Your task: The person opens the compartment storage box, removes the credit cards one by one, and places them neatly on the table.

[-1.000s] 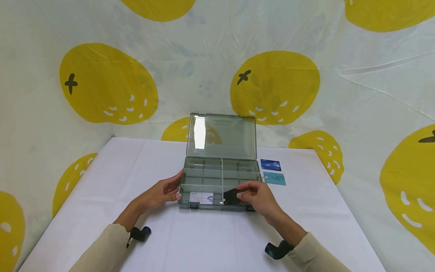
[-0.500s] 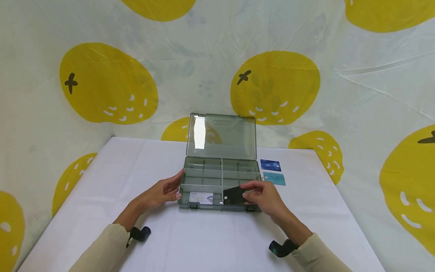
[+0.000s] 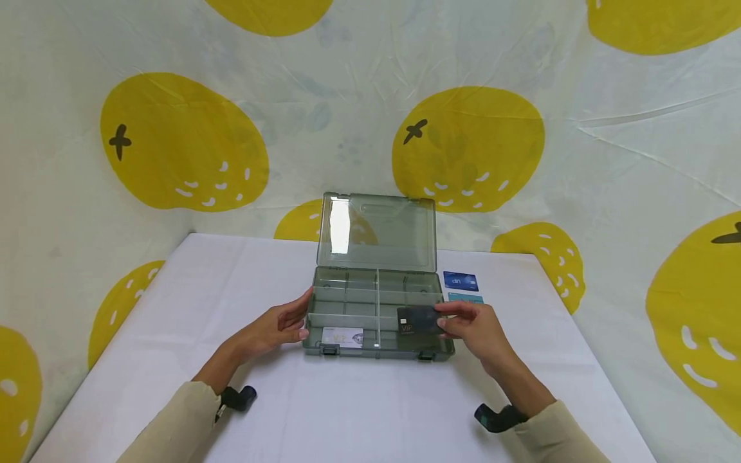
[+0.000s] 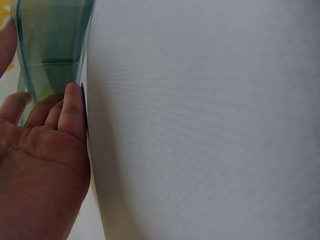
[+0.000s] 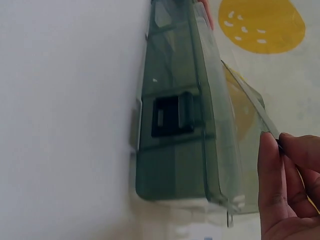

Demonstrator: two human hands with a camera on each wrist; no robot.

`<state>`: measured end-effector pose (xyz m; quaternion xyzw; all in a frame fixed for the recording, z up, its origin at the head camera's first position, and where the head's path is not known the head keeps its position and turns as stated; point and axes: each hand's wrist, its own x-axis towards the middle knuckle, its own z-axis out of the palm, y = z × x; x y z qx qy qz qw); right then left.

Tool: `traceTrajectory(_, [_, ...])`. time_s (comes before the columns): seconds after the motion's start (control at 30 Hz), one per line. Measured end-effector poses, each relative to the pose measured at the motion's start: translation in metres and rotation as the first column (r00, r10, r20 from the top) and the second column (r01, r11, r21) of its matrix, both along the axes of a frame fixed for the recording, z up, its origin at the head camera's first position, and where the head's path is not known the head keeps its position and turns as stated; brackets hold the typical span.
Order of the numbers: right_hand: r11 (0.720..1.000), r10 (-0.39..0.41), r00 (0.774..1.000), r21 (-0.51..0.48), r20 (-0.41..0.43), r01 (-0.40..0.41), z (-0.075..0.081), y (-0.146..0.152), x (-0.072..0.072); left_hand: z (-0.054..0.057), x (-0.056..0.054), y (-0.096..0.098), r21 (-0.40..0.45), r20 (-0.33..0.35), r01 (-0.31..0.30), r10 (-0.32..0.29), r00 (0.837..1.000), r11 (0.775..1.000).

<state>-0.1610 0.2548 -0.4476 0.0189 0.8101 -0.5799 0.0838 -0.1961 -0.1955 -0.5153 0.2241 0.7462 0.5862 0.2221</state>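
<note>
A smoky, see-through compartment box [image 3: 370, 353] stands on the table with its lid [image 3: 396, 235] raised at the back. My right hand [image 3: 477, 329] pinches a black VIP card [image 3: 412, 321] by its right end between thumb and fingers. The card overlaps the front right compartments in the head view; from the right wrist, the same card [image 5: 250, 100] shows nearly edge-on, above the box's rim. Against the box's left side rests my left hand [image 3: 280, 326], fingers along the wall and thumb near the front corner. A white card [image 3: 343, 337] lies in the front left compartment.
Right of the box, a blue card [image 3: 460, 281] lies on the white table [image 3: 347, 411], with a teal card [image 3: 463, 298] just in front of it, partly covered by my right hand. A fruit-patterned cloth [image 3: 324, 116] hangs behind the table.
My right hand has drawn the black card out of the front right compartment, up and to the right, and its VIP lettering now shows. The left hand stays put.
</note>
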Motion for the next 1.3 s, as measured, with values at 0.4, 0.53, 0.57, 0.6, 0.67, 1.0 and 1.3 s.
traceTrajectory(0.4, [0.992, -0.106, 0.994, -0.06, 0.031, 0.108, 0.0, 0.05, -0.009, 0.001, 0.001, 0.001, -0.008, -0.002, -0.001, 0.001, 1.0, 1.0])
traceTrajectory(0.53, [0.988, -0.141, 0.989, -0.06, 0.05, 0.144, -0.002, 0.067, -0.011, 0.001, 0.001, 0.0, -0.009, -0.003, -0.003, 0.003, 1.0, 1.0])
traceTrajectory(0.57, [0.986, -0.152, 0.987, -0.057, 0.057, 0.155, -0.003, 0.07, -0.012, 0.001, 0.001, 0.0, -0.009, -0.003, -0.003, 0.003, 1.0, 1.0])
traceTrajectory(0.6, [0.985, -0.164, 0.984, -0.051, 0.063, 0.167, -0.005, 0.074, -0.013, 0.001, 0.001, 0.0, -0.01, -0.001, -0.004, 0.004, 1.0, 1.0])
traceTrajectory(0.67, [0.98, -0.193, 0.978, -0.04, 0.078, 0.196, -0.008, 0.081, -0.014, 0.001, 0.001, 0.0, -0.011, 0.001, -0.006, 0.006, 1.0, 1.0])
traceTrajectory(1.0, [0.967, -0.243, 0.964, -0.045, 0.108, 0.249, -0.019, 0.104, -0.016, 0.002, 0.001, 0.0, -0.009, -0.003, -0.002, 0.002, 1.0, 1.0])
traceTrajectory(1.3, [0.97, -0.24, 0.95, 0.02, 0.198, 0.241, -0.035, 0.113, -0.02, 0.002, 0.001, 0.001, -0.004, -0.003, 0.002, -0.002, 1.0, 1.0])
